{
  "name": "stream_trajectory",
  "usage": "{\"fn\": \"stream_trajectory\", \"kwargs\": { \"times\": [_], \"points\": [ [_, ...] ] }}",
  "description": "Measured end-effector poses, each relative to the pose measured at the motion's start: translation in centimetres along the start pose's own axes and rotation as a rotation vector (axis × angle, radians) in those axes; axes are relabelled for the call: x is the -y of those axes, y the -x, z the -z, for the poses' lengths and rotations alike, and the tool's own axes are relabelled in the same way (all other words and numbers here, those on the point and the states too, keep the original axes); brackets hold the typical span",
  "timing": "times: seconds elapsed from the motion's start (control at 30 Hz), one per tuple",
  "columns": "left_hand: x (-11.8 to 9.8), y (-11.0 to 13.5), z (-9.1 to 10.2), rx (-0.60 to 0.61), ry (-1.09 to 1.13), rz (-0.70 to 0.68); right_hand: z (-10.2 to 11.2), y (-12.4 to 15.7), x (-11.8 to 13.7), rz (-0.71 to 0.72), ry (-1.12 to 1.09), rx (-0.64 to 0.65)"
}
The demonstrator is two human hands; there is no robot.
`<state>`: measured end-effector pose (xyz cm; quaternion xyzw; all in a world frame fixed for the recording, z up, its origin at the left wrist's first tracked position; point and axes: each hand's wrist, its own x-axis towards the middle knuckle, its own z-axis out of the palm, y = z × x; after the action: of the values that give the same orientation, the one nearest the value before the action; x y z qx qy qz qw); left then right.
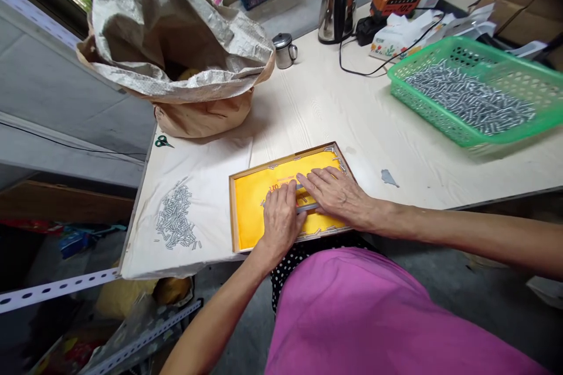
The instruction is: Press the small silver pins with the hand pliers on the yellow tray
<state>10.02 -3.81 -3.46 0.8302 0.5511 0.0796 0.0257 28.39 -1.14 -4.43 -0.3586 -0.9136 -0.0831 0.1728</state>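
Grey bars [308,208] are running between the left hand [281,214] and the right hand [335,194], whose fingers are bending over them; whether either set is truly grasping or merely pressing, I cannot tell. The hands are facing each other, presumably steadying both ends. Beneath them the shallow tray [233,211] is lying at the near edge of the table [316,99], probably for easy reach with both arms. Its yellow floor [250,211] is showing red lettering [275,183], partly covered by the hands, while its brown rim [264,166] is likely keeping short silvery metal pieces [339,163] from rolling away; these are lying scattered along its edges. Left of the tray, a loose pile [176,217] of similar pieces is resting on white cloth [220,170], which may be stopping them from sliding; well apart, rightward, a green basket [505,137] is holding many more.
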Motion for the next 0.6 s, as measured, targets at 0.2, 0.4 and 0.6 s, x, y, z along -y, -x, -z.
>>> {"fn": "stream_trajectory", "kwargs": {
  "times": [0.2, 0.4, 0.6],
  "points": [
    [0.6, 0.0, 0.1, 0.093, -0.032, -0.009, -1.5, 0.3, -0.4, 0.079, -0.013, 0.079],
    [1.3, -0.2, -0.5, 0.083, -0.037, -0.017, -1.6, -0.3, -1.0, 0.066, -0.042, 0.074],
    [1.2, 0.3, -0.9, -0.220, 0.097, -0.209, 0.3, -0.6, -2.8, 0.012, -0.276, 0.060]
  ]
}}
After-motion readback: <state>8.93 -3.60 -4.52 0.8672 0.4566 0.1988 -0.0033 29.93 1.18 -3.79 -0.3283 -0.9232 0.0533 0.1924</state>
